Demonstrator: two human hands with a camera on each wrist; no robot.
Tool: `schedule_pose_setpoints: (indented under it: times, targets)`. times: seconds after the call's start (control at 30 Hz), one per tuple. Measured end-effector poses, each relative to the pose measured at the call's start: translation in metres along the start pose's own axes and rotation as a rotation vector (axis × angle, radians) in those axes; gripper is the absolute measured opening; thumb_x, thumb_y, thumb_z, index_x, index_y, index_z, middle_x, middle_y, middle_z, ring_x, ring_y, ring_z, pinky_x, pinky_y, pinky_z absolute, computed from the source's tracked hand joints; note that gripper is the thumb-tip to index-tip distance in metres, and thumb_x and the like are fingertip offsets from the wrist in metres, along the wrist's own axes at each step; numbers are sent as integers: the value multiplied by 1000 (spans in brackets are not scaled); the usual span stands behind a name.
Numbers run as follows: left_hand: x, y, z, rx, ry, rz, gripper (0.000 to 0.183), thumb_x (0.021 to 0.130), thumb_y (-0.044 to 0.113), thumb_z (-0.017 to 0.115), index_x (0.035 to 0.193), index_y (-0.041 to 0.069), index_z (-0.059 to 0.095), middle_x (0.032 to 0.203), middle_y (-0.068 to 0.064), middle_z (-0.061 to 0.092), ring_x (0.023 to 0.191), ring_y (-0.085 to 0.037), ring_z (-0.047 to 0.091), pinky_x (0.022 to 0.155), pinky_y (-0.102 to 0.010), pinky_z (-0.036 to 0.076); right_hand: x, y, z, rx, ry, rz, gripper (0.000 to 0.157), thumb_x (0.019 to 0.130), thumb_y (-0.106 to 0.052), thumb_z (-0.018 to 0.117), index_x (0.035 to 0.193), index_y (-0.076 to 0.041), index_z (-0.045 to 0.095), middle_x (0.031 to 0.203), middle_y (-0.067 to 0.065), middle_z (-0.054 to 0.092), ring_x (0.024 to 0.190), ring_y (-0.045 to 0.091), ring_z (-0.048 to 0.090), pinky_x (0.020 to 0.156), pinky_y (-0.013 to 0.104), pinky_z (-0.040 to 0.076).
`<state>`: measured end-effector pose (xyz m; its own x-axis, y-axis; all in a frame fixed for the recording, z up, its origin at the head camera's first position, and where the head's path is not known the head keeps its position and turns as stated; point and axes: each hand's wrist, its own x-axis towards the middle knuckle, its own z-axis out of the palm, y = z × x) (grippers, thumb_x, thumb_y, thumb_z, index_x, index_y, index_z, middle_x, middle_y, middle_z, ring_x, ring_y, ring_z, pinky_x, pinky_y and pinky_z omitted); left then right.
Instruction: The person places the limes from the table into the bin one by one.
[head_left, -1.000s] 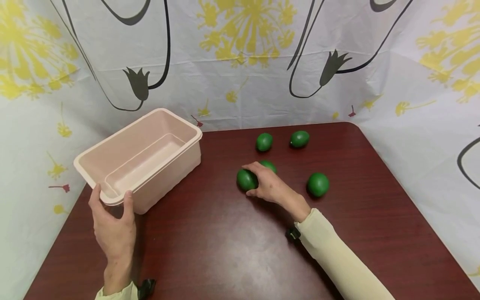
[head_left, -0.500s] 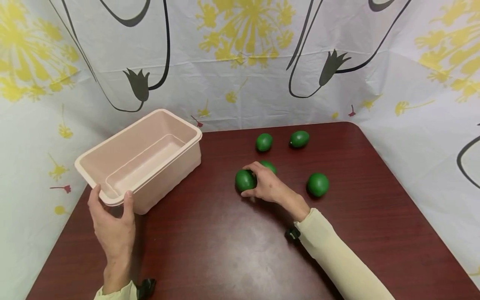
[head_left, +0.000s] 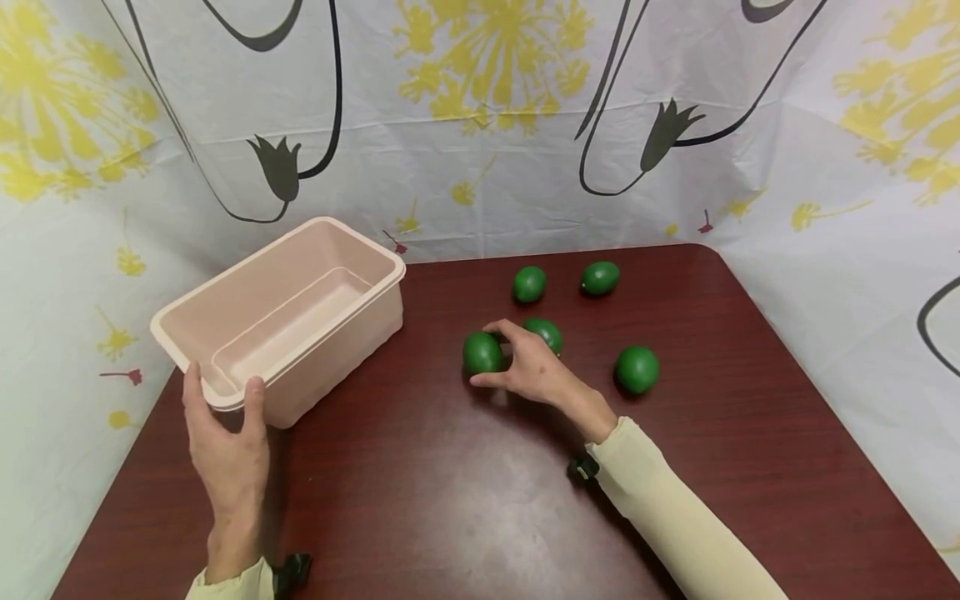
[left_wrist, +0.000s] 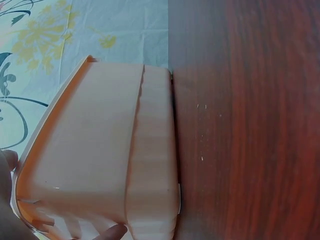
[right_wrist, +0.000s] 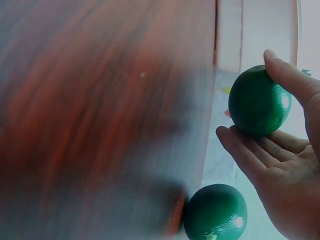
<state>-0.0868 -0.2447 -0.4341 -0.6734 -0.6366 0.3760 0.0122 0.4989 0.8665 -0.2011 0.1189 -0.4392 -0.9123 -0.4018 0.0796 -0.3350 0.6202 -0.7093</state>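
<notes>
In the head view, my right hand (head_left: 534, 368) holds a glossy green lime (head_left: 482, 354) between thumb and fingers. The right wrist view shows that lime (right_wrist: 256, 104) raised off the table, thumb on one side and fingertips on the other. Just behind the hand lies a second lime (head_left: 545, 335), partly covered by it. My left hand (head_left: 228, 462) grips the near corner of a pale pink plastic bin (head_left: 341, 350), thumb and fingers at its rim. From the left wrist, the bin's outer side wall (left_wrist: 90, 135) fills much of the view; nothing lies on its visible floor.
Two more limes, one round (head_left: 529, 284) and one longer (head_left: 600, 278), lie near the back edge. Another lime (head_left: 637, 369) sits right of my right hand. The dark red wooden table (head_left: 420, 483) meets a patterned white cloth (head_left: 480, 183) behind.
My right hand has shifted the gripped lime slightly left and upward, and the lime behind it shows more now. My left hand stays on the bin's corner.
</notes>
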Motion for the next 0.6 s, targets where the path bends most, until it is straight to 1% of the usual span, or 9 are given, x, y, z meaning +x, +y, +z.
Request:
schedule_pose_setpoints:
  times: [0.13, 0.3, 0.37, 0.5, 0.6]
  targets:
    - [0, -1, 0, -7, -2, -8, 75, 96, 41, 73, 162, 32, 38, 167, 2, 42, 154, -16, 38, 127, -35, 25, 1, -3, 0, 33, 25, -16, 75, 79, -38, 92, 140, -15, 55, 137, 5, 66, 125, 26, 68, 98, 44, 56]
    - [0, 1, 1, -24, 5, -47, 76, 94, 41, 74, 160, 38, 38, 164, -2, 47, 149, -19, 45, 125, -37, 30, 4, -9, 3, 130, 59, -46, 75, 79, -36, 92, 140, -13, 56, 135, 6, 66, 120, 29, 70, 93, 42, 59]
    - [0, 2, 0, -28, 13, -61, 75, 94, 41, 75, 159, 41, 38, 161, -4, 50, 146, -22, 49, 122, -33, 33, 6, -12, 5, 169, 60, -51, 76, 79, -35, 92, 141, -12, 55, 136, 7, 65, 119, 30, 70, 92, 41, 60]
    - [0, 4, 1, -22, 25, -80, 75, 93, 42, 76, 157, 46, 38, 156, -9, 56, 136, -27, 58, 112, -20, 38, 7, -17, 7, 206, 74, -53, 75, 79, -34, 92, 142, -13, 55, 136, 7, 65, 118, 30, 70, 91, 37, 61]
    - [0, 3, 2, -19, 29, -89, 75, 93, 42, 76, 157, 48, 37, 155, -10, 56, 133, -28, 59, 107, -17, 39, 7, -21, 8, 225, 91, -60, 75, 80, -34, 92, 142, -13, 55, 136, 6, 65, 117, 29, 70, 91, 36, 61]
